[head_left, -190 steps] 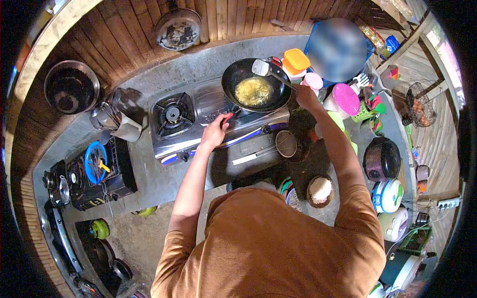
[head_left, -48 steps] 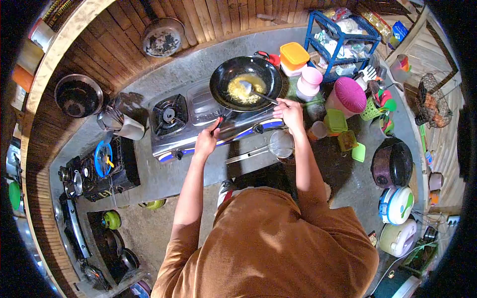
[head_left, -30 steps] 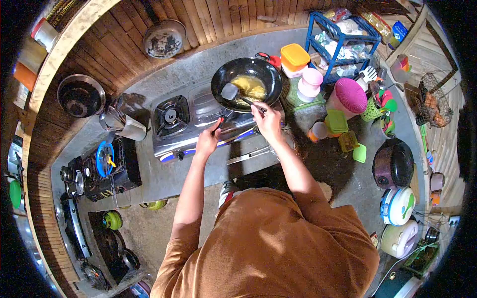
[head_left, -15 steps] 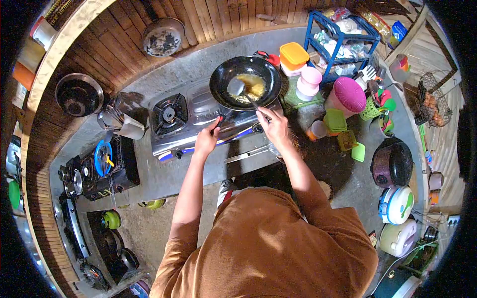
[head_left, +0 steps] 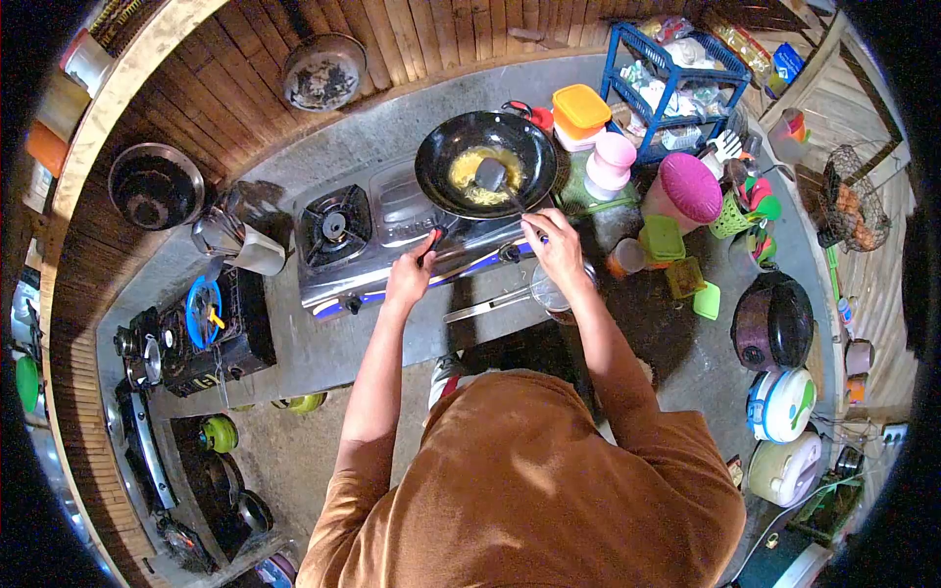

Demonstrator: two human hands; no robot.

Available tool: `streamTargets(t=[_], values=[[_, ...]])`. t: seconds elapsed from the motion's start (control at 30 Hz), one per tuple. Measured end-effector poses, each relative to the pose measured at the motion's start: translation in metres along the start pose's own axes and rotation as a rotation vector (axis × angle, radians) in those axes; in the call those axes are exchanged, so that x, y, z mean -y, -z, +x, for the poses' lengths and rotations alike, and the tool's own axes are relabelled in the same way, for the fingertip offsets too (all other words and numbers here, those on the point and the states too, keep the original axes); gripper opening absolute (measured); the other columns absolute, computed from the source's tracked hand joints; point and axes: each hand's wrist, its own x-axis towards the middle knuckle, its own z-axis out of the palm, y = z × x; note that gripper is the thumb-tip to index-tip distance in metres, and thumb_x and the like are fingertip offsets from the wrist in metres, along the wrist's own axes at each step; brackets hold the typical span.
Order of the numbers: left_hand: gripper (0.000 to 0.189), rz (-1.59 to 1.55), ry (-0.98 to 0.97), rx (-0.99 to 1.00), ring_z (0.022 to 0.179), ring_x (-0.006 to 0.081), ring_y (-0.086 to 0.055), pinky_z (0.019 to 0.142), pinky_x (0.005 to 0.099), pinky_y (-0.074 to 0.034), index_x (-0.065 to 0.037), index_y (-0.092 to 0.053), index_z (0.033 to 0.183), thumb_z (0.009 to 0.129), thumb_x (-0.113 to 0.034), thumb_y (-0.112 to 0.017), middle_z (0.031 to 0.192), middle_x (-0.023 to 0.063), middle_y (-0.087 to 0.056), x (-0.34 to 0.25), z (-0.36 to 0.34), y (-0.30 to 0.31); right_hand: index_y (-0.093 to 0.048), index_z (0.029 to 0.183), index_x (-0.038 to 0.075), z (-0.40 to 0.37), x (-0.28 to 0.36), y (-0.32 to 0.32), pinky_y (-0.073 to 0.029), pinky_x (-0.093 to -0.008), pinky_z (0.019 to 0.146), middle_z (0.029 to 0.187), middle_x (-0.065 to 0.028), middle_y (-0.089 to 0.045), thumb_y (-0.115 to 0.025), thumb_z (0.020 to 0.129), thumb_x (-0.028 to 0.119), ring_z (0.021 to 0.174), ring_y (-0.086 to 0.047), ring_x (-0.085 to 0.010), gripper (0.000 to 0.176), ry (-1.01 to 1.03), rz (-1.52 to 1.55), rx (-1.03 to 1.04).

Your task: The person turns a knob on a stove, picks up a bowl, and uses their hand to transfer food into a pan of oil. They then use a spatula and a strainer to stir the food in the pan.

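A black wok point(head_left: 433, 169) sits on the right side of a two-burner gas stove point(head_left: 377, 269). My left hand point(head_left: 409, 277) is closed around the wok's handle at the near side. My right hand point(head_left: 559, 253) grips the handle of a dark spatula point(head_left: 490, 175), whose blade is down in the wok. Yellow, egg-like food point(head_left: 471, 167) lies around the blade at the bottom of the wok. Below my right forearm, a round long-handled utensil point(head_left: 485, 305) rests on the counter edge; my arm partly covers its round end.
The bare left burner point(head_left: 335, 226) is beside the wok. Right of it stand an orange-lidded container point(head_left: 580, 105), a pink-lidded tub point(head_left: 686, 188), small green containers point(head_left: 663, 238) and a blue rack point(head_left: 676, 73). A metal pitcher point(head_left: 257, 250) stands at the left.
The spatula blade has shifted right in the wok, and my right hand has moved slightly right with it. More yellow food shows at the left. My left hand stays on the wok handle.
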Motion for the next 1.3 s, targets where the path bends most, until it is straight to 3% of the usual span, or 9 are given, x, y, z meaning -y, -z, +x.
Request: streamTargets(t=[0.27,0.53,0.63,0.77,0.83,0.93,0.97,1.03,1.3], values=[[0.04,-0.045,-0.063,-0.028,0.108,0.0357,-0.054,0.089,0.0392,-0.045,-0.03,-0.049,0.129,0.09,-0.024,-0.054,0.116,0.0167,-0.057,0.004,0.0,-0.001,-0.065,0.092,0.001,0.018,-0.02,0.02,-0.052,-0.0324,0.077,0.1,-0.0131,-0.065,-0.065,0.08,0.003,0.089,-0.065,-0.0271,0.012,-0.015,0.051,-0.165],[0.039,-0.023,-0.03,-0.024,0.107,0.0359,-0.055,0.087,0.0389,-0.046,-0.031,-0.05,0.129,0.09,-0.024,-0.054,0.114,0.0168,-0.058,0.001,-0.001,0.0,-0.064,0.094,0.002,0.015,-0.033,0.02,-0.051,-0.0351,0.078,0.1,-0.0145,-0.065,-0.065,0.08,0.006,0.09,-0.064,-0.0298,0.014,-0.004,-0.019,-0.044],[0.039,-0.036,-0.107,-0.066,0.106,0.0362,-0.055,0.087,0.0387,-0.046,-0.031,-0.05,0.129,0.091,-0.024,-0.054,0.114,0.0175,-0.058,0.008,0.001,-0.004,-0.063,0.093,0.002,0.006,-0.028,0.02,-0.051,-0.0358,0.078,0.1,-0.015,-0.065,-0.065,0.08,0.006,0.09,-0.064,-0.0313,0.014,-0.037,-0.013,-0.043],[0.039,-0.042,-0.084,-0.056,0.106,0.0366,-0.055,0.088,0.0392,-0.046,-0.032,-0.049,0.129,0.091,-0.025,-0.054,0.113,0.0173,-0.059,0.01,0.003,-0.006,-0.064,0.093,0.002,-0.002,-0.023,0.013,-0.052,-0.0342,0.076,0.097,-0.0157,-0.066,-0.064,0.082,0.007,0.088,-0.065,-0.0291,0.012,-0.1,0.099,-0.088],[0.039,-0.023,-0.063,-0.049,0.106,0.0369,-0.055,0.088,0.0398,-0.046,-0.032,-0.049,0.129,0.091,-0.025,-0.053,0.113,0.0172,-0.059,0.006,0.001,-0.003,-0.064,0.093,0.001,-0.006,-0.024,0.007,-0.052,-0.0326,0.076,0.096,-0.0151,-0.067,-0.064,0.083,0.006,0.087,-0.066,-0.026,0.011,-0.371,0.377,-0.093],[0.039,-0.005,-0.074,-0.049,0.105,0.0373,-0.056,0.087,0.041,-0.046,-0.033,-0.049,0.129,0.091,-0.026,-0.054,0.112,0.0172,-0.06,0.002,-0.001,-0.001,-0.065,0.093,0.0,-0.001,-0.029,0.003,-0.051,-0.0315,0.076,0.096,-0.0143,-0.067,-0.064,0.083,0.006,0.087,-0.066,-0.024,0.012,-0.384,0.448,-0.119],[0.039,-0.012,-0.077,-0.051,0.105,0.0376,-0.056,0.087,0.0414,-0.046,-0.033,-0.049,0.129,0.09,-0.026,-0.054,0.112,0.0174,-0.06,0.002,-0.001,-0.001,-0.065,0.093,0.0,0.004,-0.031,0.003,-0.051,-0.0315,0.076,0.096,-0.0143,-0.067,-0.064,0.083,0.006,0.087,-0.066,-0.024,0.012,-0.384,0.449,-0.119],[0.04,-0.019,-0.077,-0.051,0.104,0.038,-0.056,0.087,0.0419,-0.046,-0.033,-0.049,0.129,0.09,-0.026,-0.054,0.111,0.0175,-0.06,0.0,-0.002,0.0,-0.065,0.092,0.0,0.017,-0.037,0.005,-0.051,-0.0315,0.076,0.096,-0.0146,-0.067,-0.065,0.082,0.005,0.087,-0.066,-0.0246,0.011,-0.138,0.27,-0.181],[0.04,-0.006,-0.046,-0.032,0.11,0.036,-0.053,0.092,0.0408,-0.045,-0.032,-0.049,0.129,0.09,-0.026,-0.054,0.117,0.0144,-0.058,0.002,0.0,-0.002,-0.065,0.094,0.002,0.042,-0.068,-0.004,-0.051,-0.0336,0.079,0.099,-0.0149,-0.066,-0.064,0.082,0.008,0.09,-0.065,-0.0281,0.013,-0.061,0.082,-0.16]])
